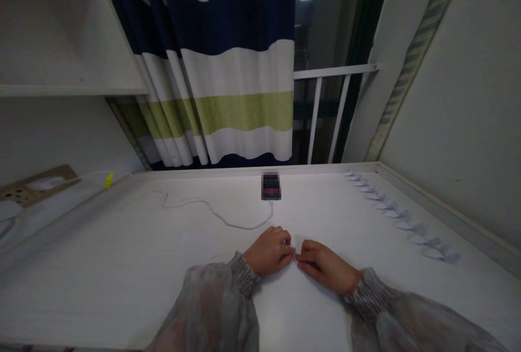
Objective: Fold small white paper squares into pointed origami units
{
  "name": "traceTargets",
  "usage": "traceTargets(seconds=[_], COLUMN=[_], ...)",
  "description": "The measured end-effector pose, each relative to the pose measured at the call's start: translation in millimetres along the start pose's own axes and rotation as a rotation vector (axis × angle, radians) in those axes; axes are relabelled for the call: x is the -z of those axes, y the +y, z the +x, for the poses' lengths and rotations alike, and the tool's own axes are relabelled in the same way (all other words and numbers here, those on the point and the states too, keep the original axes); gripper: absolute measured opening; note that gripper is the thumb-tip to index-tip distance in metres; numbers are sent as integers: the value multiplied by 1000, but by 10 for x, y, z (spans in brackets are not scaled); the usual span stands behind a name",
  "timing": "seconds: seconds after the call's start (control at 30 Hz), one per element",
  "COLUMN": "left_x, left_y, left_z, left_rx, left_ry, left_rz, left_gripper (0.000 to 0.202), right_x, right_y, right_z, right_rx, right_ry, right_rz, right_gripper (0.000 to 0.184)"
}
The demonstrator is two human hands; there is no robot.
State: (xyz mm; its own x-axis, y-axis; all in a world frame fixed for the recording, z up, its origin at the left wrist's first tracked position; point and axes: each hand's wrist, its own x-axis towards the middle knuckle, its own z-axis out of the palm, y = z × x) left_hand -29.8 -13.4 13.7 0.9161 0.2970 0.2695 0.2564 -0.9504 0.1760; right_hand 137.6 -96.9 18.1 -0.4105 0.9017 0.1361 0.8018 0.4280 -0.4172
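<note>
My left hand (271, 250) is closed, its thumb and fingers pinching what looks like a small piece of white paper (293, 242). The paper barely stands out against the white tabletop, and the fingers hide most of it. From the other side my right hand (328, 266) meets it, thumb and index finger pinched together at the paper's edge. Both hands rest low over the table, fingertips almost touching. Grey gathered cuffs cover both wrists.
Beyond my hands lies a small dark device with a blurred screen (271, 186), a white cable (234, 225) trailing left from it. Along the right runs a row of several small folded white paper pieces (401, 216). A brown cut-out board (40, 184) leans at the left wall.
</note>
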Motion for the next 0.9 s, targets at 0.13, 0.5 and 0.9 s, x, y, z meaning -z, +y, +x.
traceTargets(seconds=[0.13, 0.5, 0.9], left_x=[-73, -93, -137], left_y=[-57, -116, -176], left_z=[-5, 14, 14], left_rx=[44, 7, 75], left_ry=[2, 49, 64], left_rz=[-160, -319, -376], left_gripper=[24, 17, 12], right_x=[-21, 81, -18], right_y=[-67, 229, 260], right_z=[-33, 11, 63], right_rx=[3, 5, 21], right_ry=[-20, 243, 148], right_rz=[26, 208, 128], right_gripper=[15, 20, 16])
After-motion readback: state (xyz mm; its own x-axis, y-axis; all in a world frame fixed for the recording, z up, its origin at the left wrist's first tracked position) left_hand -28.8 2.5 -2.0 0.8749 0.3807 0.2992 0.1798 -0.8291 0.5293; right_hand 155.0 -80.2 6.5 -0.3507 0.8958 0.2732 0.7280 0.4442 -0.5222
